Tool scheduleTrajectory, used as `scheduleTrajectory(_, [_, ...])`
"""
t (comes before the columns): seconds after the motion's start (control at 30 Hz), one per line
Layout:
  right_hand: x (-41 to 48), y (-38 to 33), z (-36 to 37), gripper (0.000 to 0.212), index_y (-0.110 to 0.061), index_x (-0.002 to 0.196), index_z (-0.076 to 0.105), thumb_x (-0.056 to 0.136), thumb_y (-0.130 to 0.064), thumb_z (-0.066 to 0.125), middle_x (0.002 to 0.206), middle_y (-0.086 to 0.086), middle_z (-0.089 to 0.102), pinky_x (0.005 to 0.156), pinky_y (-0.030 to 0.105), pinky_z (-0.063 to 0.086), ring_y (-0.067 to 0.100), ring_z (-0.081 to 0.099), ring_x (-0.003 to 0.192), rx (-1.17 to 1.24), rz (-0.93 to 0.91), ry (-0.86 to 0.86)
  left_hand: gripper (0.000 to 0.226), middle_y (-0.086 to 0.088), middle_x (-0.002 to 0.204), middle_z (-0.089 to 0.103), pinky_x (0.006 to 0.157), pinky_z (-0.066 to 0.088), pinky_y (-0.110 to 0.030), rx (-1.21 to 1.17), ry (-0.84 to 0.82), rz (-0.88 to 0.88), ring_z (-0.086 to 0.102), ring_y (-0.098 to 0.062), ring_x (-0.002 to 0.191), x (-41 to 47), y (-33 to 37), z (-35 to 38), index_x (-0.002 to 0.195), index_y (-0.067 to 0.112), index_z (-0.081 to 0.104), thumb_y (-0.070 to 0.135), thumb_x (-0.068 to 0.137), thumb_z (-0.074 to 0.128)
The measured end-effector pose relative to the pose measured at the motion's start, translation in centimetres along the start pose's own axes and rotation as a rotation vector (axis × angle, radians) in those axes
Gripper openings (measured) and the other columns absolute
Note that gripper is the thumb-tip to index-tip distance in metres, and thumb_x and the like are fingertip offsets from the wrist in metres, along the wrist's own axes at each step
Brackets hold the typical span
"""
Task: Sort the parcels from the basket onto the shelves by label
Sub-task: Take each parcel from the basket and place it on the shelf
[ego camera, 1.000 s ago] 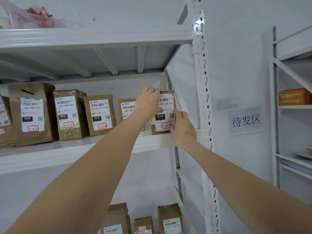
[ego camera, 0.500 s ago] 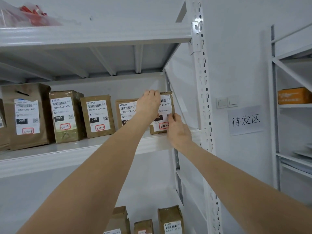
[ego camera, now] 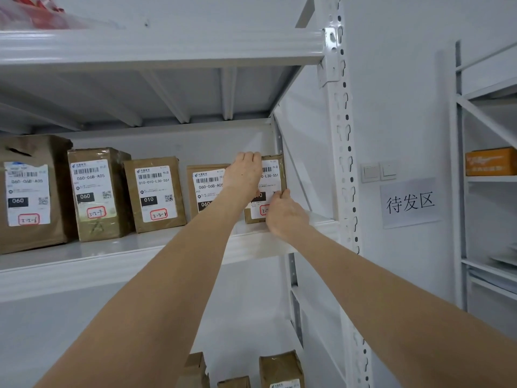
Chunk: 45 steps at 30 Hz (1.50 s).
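Parcel [ego camera: 273, 175] upright at right end of shelf [ego camera: 112, 256], just beside another box [ego camera: 207, 189]. Left hand [ego camera: 244, 173] fingers hooked over its top edge; right hand [ego camera: 284, 212] seemingly grips its lower right side.

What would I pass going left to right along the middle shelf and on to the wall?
Big 060 box → taped 060 box → 010 box → another 060 box → held box → post → switches → sign → orange box.

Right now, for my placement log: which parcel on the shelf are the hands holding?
The rightmost parcel, nearest the upright: left hand grips its top, right hand its lower right edge.
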State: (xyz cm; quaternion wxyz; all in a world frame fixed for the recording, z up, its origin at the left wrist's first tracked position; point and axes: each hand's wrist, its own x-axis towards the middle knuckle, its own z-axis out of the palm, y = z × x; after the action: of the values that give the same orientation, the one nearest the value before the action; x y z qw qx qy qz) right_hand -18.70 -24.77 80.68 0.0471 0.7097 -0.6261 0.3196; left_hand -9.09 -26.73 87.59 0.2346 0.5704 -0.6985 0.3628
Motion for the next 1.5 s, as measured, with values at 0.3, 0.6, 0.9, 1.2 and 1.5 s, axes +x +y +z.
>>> scheduleTrajectory(0.3, [1.7, -0.1, 0.4, 0.041, 0.003, 0.133, 0.038, 0.097, -0.017, 0.038, 0.13, 0.018, 0.041, 0.099, 0.042, 0.044, 0.035, 0.053, 0.114, 0.036, -0.021, -0.033, 0.081, -0.01, 0.135, 0.04, 0.099, 0.042, -0.033, -0.001, -0.005, -0.002, 0.037, -0.024, 0.127, 1.1, -0.4, 1.5, 0.137, 0.005, 0.032, 0.019, 0.073, 0.08])
scheduleTrajectory(0.6, [1.6, 0.0, -0.3, 0.039, -0.002, 0.133, 0.042, 0.1, -0.022, 0.037, 0.131, 0.014, 0.042, 0.097, 0.038, 0.042, 0.031, 0.052, 0.117, 0.064, -0.015, -0.023, 0.081, -0.01, 0.14, 0.036, 0.1, 0.04, -0.035, -0.002, -0.014, 0.007, 0.035, -0.025, 0.13, 1.1, -0.6, 0.9, 0.144, 0.008, 0.024, 0.017, 0.081, 0.073])
scheduleTrajectory(0.9, [0.9, 0.1, -0.8, 0.037, -0.004, 0.131, 0.043, 0.099, -0.022, 0.039, 0.128, 0.014, 0.044, 0.096, 0.039, 0.042, 0.032, 0.052, 0.116, 0.088, -0.029, -0.008, 0.067, -0.009, 0.146, 0.032, 0.102, 0.037, -0.036, -0.028, -0.026, 0.003, 0.031, -0.025, 0.134, 0.9, -1.0, 0.3, 0.147, 0.009, 0.019, 0.008, 0.09, 0.055])
scheduleTrajectory(1.2, [-0.1, 0.1, -0.9, 0.036, -0.007, 0.131, 0.042, 0.098, -0.021, 0.041, 0.128, 0.014, 0.042, 0.094, 0.04, 0.042, 0.032, 0.052, 0.115, 0.042, -0.066, 0.011, 0.066, -0.007, 0.149, 0.03, 0.1, 0.039, -0.038, -0.062, -0.05, -0.021, 0.031, -0.023, 0.135, 0.1, -1.2, -0.7, 0.147, 0.009, 0.022, 0.002, 0.089, 0.052])
scheduleTrajectory(1.5, [-2.3, -0.5, -1.3, 0.039, -0.015, 0.134, 0.04, 0.096, -0.021, 0.045, 0.131, 0.01, 0.04, 0.085, 0.038, 0.042, 0.028, 0.049, 0.114, -0.017, -0.028, 0.08, 0.055, -0.008, 0.137, 0.04, 0.091, 0.045, -0.036, -0.063, -0.058, -0.067, 0.04, -0.024, 0.125, -3.9, -1.9, -2.1, 0.14, 0.01, 0.034, 0.007, 0.089, 0.053])
